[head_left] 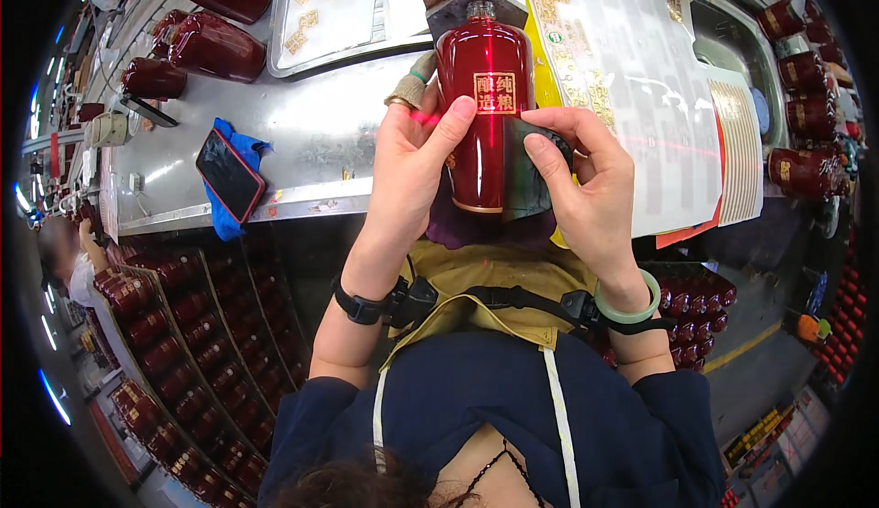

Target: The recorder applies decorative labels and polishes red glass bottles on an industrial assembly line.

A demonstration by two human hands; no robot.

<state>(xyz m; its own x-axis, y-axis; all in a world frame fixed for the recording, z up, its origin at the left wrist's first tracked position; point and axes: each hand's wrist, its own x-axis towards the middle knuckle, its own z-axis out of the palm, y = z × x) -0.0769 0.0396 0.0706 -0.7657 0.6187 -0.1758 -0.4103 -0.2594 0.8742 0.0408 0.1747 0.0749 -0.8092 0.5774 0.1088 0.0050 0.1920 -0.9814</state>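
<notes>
A dark red glossy bottle (462, 146) with a clear neck and a square gold-framed label (495, 93) lies in front of me, neck pointing away. My left hand (412, 146) grips its left side, thumb on the front beside the label; a beige cloth cover (409, 92) sits over a fingertip. At the bottle's lower right, my right hand (586, 160) holds a dark greenish flat piece (525, 171) against the glass, thumb and forefinger near its upper edge. Its exact kind I cannot make out. Red light lines cross the bottle.
Left on the metal table (311, 142) lie a phone (231, 175) on a blue cloth and several red bottles (218, 47). A metal tray (330, 13) holds gold labels. White label sheets (632, 114) spread to the right, near a sink (732, 50). Bottle racks (197, 325) stand below left.
</notes>
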